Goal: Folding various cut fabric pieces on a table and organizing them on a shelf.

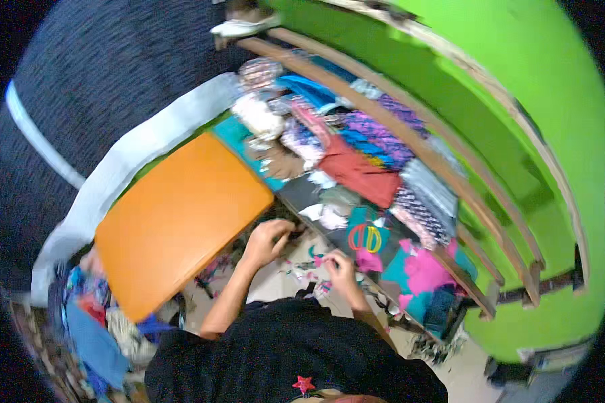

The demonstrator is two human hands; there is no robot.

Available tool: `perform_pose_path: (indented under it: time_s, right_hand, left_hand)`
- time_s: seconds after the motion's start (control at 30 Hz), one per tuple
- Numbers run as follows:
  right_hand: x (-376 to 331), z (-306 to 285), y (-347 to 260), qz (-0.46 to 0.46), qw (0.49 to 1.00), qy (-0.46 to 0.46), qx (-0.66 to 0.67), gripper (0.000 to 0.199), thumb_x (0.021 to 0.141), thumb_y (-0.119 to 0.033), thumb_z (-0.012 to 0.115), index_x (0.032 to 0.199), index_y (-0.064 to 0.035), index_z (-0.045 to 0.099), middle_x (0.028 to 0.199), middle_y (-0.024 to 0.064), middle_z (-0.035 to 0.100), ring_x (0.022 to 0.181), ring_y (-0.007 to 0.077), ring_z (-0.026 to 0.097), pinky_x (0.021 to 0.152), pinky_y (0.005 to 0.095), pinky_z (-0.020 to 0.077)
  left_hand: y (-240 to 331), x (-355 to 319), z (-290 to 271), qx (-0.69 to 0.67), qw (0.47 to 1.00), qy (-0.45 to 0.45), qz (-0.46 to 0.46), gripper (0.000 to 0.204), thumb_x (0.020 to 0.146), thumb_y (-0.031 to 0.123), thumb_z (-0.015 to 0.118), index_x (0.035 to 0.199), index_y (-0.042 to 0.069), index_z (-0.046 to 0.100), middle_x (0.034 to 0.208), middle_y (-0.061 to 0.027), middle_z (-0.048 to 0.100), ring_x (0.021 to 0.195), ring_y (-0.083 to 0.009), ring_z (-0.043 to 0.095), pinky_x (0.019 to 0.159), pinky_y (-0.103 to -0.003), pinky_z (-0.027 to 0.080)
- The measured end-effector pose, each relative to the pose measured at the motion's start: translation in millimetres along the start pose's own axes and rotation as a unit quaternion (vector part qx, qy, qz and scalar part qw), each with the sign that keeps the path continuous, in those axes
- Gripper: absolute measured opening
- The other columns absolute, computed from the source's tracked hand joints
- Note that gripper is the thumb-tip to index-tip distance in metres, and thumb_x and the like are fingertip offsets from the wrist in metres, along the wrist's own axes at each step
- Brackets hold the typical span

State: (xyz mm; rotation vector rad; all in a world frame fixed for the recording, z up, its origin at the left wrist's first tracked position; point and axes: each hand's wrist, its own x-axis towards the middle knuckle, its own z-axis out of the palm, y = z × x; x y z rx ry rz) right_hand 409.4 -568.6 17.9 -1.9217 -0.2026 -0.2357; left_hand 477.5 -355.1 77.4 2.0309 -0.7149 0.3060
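My left hand [269, 240] reaches forward with its fingers curled at the edge of an orange board [178, 218], over dark scraps on the floor; whether it holds anything I cannot tell. My right hand [339, 263] is curled over small pink and teal fabric scraps [312, 262] just in front of a low shelf. A pair of scissors with red and yellow handles [366, 238] lies on teal cloth close beyond my right hand.
A long wooden shelf [383, 117] holds several folded fabrics, including a red cloth [356, 171] and pink cloth [427, 272]. A bright green wall [517, 134] rises behind it. A heap of colourful cloth [94, 322] lies at lower left.
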Motion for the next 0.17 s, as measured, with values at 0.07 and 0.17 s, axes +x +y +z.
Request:
perform_pose_path:
  time_s: [0.07, 0.17]
  right_hand:
    - [15, 37, -22, -0.028, 0.997, -0.076, -0.013, 0.008, 0.074, 0.0, 0.048, 0.078, 0.0009, 0.056, 0.075, 0.0101, 0.056, 0.068, 0.0188, 0.054, 0.065, 0.0281, 0.0422]
    - [31, 110, -36, -0.076, 0.986, -0.15, 0.009, 0.007, 0.071, 0.0, 0.05, 0.072, -0.0012, 0.057, 0.073, 0.0095, 0.057, 0.072, 0.0197, 0.055, 0.068, 0.0283, 0.0423]
  left_hand:
    - [-5, -33, -48, 0.041, 0.998, 0.04, -0.017, 0.016, 0.068, 0.004, 0.053, 0.084, 0.002, 0.056, 0.087, -0.0146, 0.057, 0.081, -0.0288, 0.055, 0.073, -0.035, 0.044]
    - [-16, -109, -121, 0.135, 0.981, 0.105, -0.091, 0.017, 0.068, 0.008, 0.056, 0.085, 0.004, 0.057, 0.09, -0.0153, 0.057, 0.084, -0.0277, 0.055, 0.076, -0.035, 0.043]
